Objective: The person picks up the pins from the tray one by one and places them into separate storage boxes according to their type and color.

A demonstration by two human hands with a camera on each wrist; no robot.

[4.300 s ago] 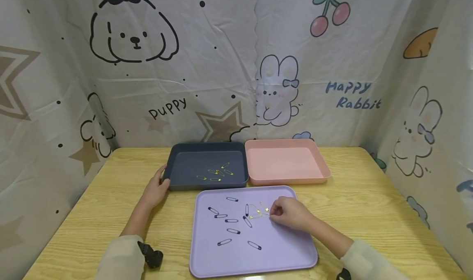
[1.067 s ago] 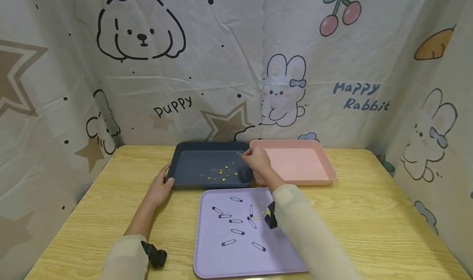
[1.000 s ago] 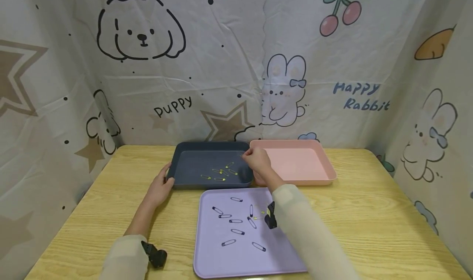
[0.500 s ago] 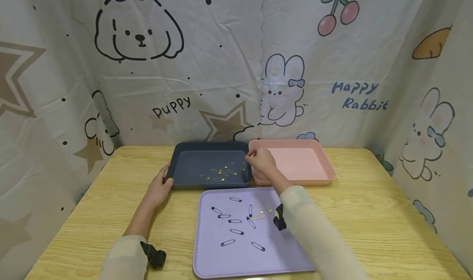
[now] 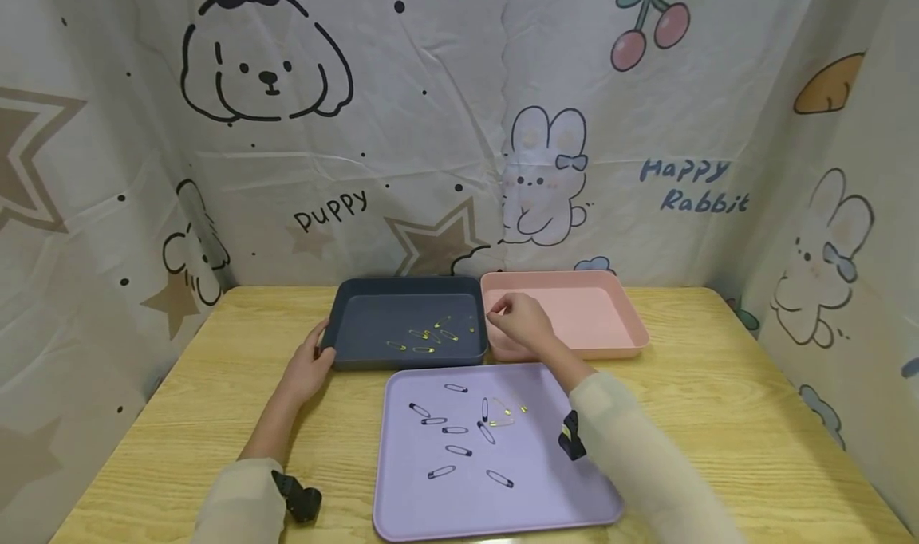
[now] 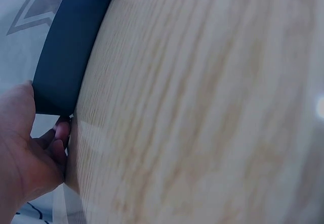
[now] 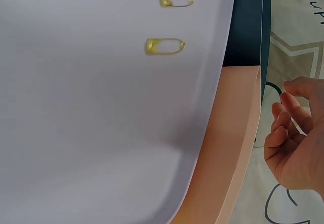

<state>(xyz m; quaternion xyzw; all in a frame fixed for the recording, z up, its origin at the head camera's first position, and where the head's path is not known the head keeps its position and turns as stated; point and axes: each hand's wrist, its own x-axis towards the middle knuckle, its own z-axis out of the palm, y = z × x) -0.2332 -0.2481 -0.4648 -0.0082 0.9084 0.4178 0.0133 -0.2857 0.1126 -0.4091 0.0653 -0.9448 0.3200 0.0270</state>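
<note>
My left hand (image 5: 307, 368) holds the front left corner of a dark blue tray (image 5: 380, 305), thumb and fingers on its walls. Inside that tray lie several gold safety pins (image 5: 424, 350), one (image 5: 471, 329) near its right wall. My right hand (image 5: 522, 321) hovers over the left part of a pink tray (image 5: 574, 313), its fingers loosely bent and nothing visible between them; the right wrist view also shows it bare. On the lilac tray (image 5: 546, 496) in front lie several black safety pins (image 5: 459, 451) and three gold safety pins (image 7: 166, 46) near its right middle.
The dark blue and pink trays stand side by side at the back of the wooden table (image 5: 718, 416), close behind the lilac tray. A printed curtain (image 5: 431, 129) encloses the back and sides.
A gold safety pin that my right hand pinched now lies in the dark blue tray. The right hand has let go and drawn back to the right. The left hand has stayed put.
</note>
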